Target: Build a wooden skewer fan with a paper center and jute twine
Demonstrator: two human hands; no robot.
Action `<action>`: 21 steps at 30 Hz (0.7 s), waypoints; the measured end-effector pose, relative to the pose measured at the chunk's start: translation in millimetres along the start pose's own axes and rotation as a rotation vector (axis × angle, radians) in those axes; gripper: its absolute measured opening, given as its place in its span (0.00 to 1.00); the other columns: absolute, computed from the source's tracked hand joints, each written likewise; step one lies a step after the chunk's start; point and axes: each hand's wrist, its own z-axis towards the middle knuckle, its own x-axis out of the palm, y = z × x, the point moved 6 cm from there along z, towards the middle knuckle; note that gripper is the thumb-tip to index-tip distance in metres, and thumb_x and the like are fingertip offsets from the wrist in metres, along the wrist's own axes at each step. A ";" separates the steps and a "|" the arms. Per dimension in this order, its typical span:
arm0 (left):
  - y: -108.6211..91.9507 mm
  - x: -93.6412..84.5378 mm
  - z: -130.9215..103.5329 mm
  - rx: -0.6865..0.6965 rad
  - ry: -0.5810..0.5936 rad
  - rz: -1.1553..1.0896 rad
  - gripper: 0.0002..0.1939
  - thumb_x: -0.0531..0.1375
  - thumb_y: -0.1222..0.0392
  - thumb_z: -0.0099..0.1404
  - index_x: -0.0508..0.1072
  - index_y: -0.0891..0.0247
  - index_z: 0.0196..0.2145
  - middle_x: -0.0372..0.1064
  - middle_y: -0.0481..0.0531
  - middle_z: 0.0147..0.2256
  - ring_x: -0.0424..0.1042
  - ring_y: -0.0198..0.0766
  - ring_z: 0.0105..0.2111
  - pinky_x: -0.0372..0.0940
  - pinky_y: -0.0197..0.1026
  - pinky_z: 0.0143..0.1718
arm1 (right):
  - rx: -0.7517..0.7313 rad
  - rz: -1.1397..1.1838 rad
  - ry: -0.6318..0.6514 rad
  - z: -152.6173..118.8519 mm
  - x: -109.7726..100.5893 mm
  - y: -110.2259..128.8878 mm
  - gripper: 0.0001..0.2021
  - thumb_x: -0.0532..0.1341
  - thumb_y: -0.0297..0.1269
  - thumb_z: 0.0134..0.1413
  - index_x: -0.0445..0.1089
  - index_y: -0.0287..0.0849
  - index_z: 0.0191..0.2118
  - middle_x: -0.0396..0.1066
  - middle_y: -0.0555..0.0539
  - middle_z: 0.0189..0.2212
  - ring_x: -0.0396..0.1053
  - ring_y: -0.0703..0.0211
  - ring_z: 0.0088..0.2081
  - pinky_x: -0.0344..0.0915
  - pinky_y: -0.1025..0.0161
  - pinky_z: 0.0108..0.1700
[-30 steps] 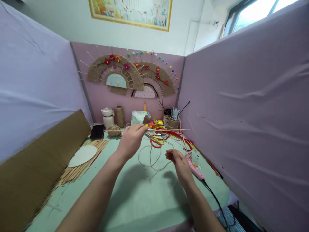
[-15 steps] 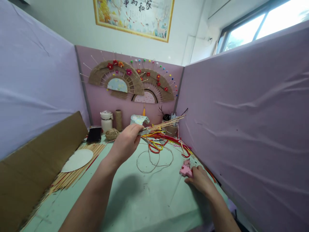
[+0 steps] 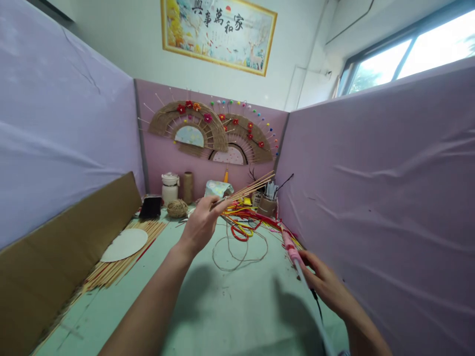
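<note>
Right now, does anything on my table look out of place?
Mostly untidiness: the twine lies in loose, crossing loops between your left hand and right hand, and behind it red and yellow strips are jumbled. No spill shows.

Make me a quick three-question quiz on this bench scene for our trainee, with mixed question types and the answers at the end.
1. True or false: the left hand holds a ball of twine.
2. Multiple choice: what lies on the row of sticks at the left of the table? a) a jar; b) a white disc; c) a cardboard tube.
3. Fill in: the right hand holds a pink ____.

Key: 1. False; it holds thin sticks. 2. b. 3. Glue gun.
</note>
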 end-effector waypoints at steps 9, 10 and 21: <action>-18.2 41.3 -43.5 0.024 -0.001 -0.056 0.17 0.50 0.70 0.68 0.72 0.57 0.48 0.66 0.55 0.49 0.66 0.42 0.50 0.66 0.45 0.48 | -0.097 0.469 -0.027 -35.3 53.7 36.7 0.22 0.55 0.57 0.58 0.74 0.44 0.43 0.71 0.42 0.33 0.64 0.59 0.27 0.62 0.63 0.26; -19.9 43.1 -45.0 0.027 0.005 -0.053 0.16 0.50 0.69 0.68 0.72 0.57 0.47 0.66 0.55 0.48 0.66 0.42 0.50 0.66 0.45 0.48 | -0.091 0.454 -0.037 -38.3 59.4 40.2 0.22 0.55 0.57 0.59 0.74 0.43 0.42 0.70 0.43 0.31 0.61 0.61 0.25 0.60 0.64 0.24; -36.7 43.6 -44.4 0.108 -0.060 -0.012 0.16 0.51 0.71 0.67 0.65 0.58 0.49 0.65 0.57 0.47 0.66 0.42 0.50 0.68 0.45 0.46 | -0.071 0.440 -0.124 -38.9 78.4 46.4 0.27 0.54 0.59 0.58 0.72 0.40 0.48 0.67 0.45 0.29 0.57 0.63 0.23 0.57 0.66 0.22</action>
